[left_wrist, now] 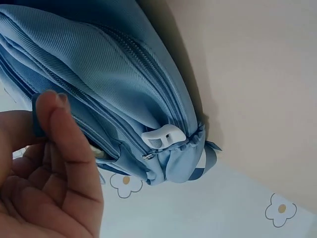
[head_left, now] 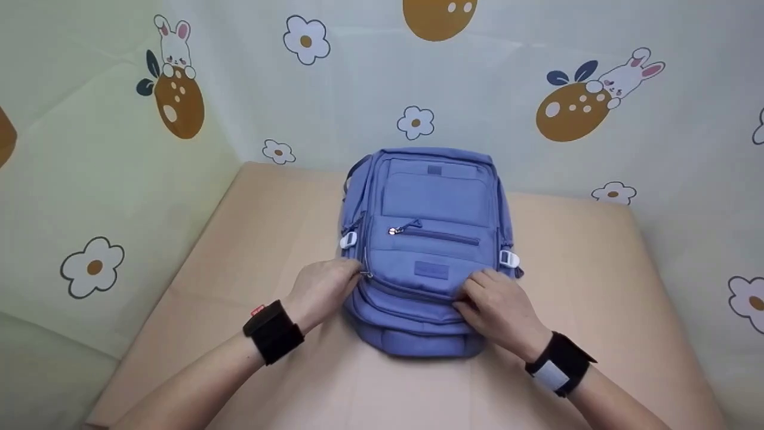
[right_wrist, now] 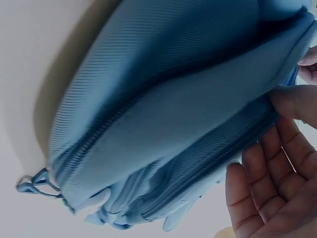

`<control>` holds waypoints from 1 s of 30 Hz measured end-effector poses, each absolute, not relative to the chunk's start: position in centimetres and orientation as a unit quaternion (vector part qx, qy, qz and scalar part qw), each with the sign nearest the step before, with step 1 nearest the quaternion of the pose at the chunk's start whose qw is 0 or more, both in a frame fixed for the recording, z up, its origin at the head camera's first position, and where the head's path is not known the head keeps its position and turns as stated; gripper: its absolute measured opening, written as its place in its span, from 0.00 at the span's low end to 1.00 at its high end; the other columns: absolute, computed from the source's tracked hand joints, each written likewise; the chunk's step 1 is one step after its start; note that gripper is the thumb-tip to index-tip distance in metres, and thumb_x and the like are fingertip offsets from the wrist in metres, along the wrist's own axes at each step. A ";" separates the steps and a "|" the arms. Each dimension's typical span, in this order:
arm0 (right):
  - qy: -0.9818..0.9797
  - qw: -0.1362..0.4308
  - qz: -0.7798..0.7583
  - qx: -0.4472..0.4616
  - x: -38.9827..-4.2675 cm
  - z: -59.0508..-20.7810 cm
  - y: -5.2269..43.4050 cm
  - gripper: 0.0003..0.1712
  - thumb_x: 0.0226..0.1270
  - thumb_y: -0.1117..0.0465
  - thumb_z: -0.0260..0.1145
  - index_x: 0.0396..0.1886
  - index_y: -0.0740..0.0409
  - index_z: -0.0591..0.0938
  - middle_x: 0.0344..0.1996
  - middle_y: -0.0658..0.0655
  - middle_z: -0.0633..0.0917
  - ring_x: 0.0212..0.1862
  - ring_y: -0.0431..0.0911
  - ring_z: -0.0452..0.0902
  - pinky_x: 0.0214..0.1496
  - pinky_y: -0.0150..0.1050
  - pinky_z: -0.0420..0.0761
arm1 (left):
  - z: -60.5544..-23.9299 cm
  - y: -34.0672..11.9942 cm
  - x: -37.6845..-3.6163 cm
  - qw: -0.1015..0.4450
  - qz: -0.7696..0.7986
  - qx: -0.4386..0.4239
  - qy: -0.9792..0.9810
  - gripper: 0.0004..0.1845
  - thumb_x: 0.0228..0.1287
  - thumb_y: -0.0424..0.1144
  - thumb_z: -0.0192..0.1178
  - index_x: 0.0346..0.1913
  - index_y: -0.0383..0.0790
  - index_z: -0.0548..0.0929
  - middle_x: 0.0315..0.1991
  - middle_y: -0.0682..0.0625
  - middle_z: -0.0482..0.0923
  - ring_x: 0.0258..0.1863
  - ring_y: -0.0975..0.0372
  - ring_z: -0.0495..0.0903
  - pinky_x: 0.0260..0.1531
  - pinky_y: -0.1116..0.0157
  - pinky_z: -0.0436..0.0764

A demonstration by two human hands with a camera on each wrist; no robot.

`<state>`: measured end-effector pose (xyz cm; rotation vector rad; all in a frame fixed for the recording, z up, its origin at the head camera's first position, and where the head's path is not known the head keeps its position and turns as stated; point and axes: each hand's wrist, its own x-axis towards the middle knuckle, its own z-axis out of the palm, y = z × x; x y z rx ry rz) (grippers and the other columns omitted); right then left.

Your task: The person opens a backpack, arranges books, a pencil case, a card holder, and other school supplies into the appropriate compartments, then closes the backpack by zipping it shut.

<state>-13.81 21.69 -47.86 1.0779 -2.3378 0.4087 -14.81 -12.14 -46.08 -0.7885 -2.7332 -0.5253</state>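
A blue backpack (head_left: 439, 197) lies on its back, front panel up, with a short zipper (head_left: 436, 236) across its middle. My left hand (head_left: 325, 291) is at the pack's left side and pinches a dark blue zipper pull (left_wrist: 37, 115) between thumb and index finger. Low on the right side, my right hand (head_left: 498, 304) grips the edge of the front pocket (right_wrist: 233, 148), thumb on one side and fingers on the other. Curved zipper tracks (left_wrist: 148, 69) run round the pack's layers. White buckles (head_left: 509, 258) sit on both sides.
The pack rests on a beige table (head_left: 239, 239) with cloth walls (head_left: 358, 89) behind and at the sides, printed with flowers and rabbits. Black bands (head_left: 273, 332) circle both wrists. A strap loop (right_wrist: 37, 183) sticks out beside one buckle.
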 end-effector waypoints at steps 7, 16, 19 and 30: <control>-0.862 0.244 0.151 0.418 -14.0 -45.6 18.3 0.10 0.58 0.59 0.77 0.35 0.52 0.83 0.33 0.48 0.81 0.36 0.46 0.75 0.35 0.42 0.75 | -46.3 -12.1 -14.7 0.107 -0.184 -0.276 -0.937 0.02 0.70 0.37 0.65 0.39 0.44 0.86 0.36 0.53 0.85 0.33 0.59 0.85 0.29 0.58 0.84; -0.875 0.207 0.071 0.432 -15.3 -45.2 12.6 0.12 0.57 0.55 0.76 0.36 0.54 0.83 0.42 0.53 0.83 0.45 0.51 0.77 0.43 0.46 0.78 | -46.6 -12.2 -14.7 0.122 -0.187 -0.276 -0.935 0.04 0.71 0.40 0.65 0.37 0.46 0.84 0.32 0.55 0.83 0.29 0.61 0.83 0.26 0.60 0.81; -0.880 0.213 0.022 0.424 -15.7 -45.7 11.5 0.13 0.57 0.54 0.76 0.34 0.56 0.83 0.42 0.53 0.81 0.44 0.51 0.76 0.41 0.45 0.77 | -46.6 -12.2 -14.8 0.126 -0.190 -0.278 -0.933 0.03 0.70 0.39 0.65 0.37 0.45 0.85 0.33 0.54 0.83 0.30 0.61 0.83 0.28 0.60 0.82; -0.883 0.220 -0.009 0.415 -15.6 -46.1 11.0 0.12 0.57 0.55 0.73 0.31 0.60 0.84 0.40 0.55 0.80 0.43 0.52 0.75 0.41 0.46 0.75 | -46.7 -12.6 -16.0 0.157 -0.180 -0.283 -0.929 0.04 0.70 0.37 0.64 0.35 0.44 0.82 0.31 0.53 0.81 0.27 0.59 0.81 0.24 0.58 0.80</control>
